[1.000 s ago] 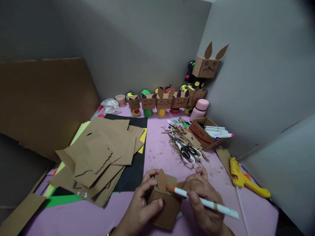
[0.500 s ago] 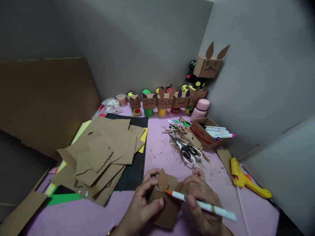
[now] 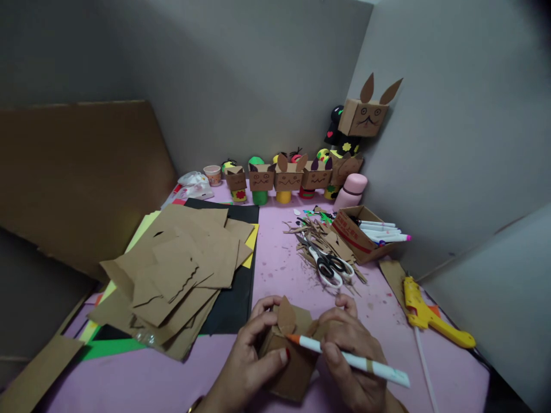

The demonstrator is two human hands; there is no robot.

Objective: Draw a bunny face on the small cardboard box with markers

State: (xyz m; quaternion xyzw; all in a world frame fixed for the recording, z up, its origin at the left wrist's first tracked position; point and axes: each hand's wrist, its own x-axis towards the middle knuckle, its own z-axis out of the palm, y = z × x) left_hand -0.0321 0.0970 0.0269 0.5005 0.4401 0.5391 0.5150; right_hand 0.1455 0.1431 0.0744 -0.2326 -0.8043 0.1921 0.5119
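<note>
A small cardboard box [image 3: 293, 374] with leaf-shaped ears is gripped in my left hand [image 3: 252, 358], thumb across its front face and fingers behind the left side. One ear [image 3: 286, 317] stands upright at the box's top edge; the other is partly hidden behind my right fingers. My right hand [image 3: 355, 358] pinches a white marker [image 3: 373, 367] with an orange tip end. That tip rests at or just over the upper edge of the box, below the upright ear; whether it touches is hard to tell.
Left lies a stack of cut cardboard [image 3: 181, 275] on coloured paper. Scissors [image 3: 328, 265] rest on cardboard scraps beside a box of markers [image 3: 359, 241]. A yellow glue gun [image 3: 434, 321] lies right. Behind stand several animal-faced box figures [image 3: 289, 179] and a pink bottle [image 3: 350, 192].
The marker has shifted very slightly left, its back end a little lower in the hand's tilt. Both hands keep nearly the same place and hold.
</note>
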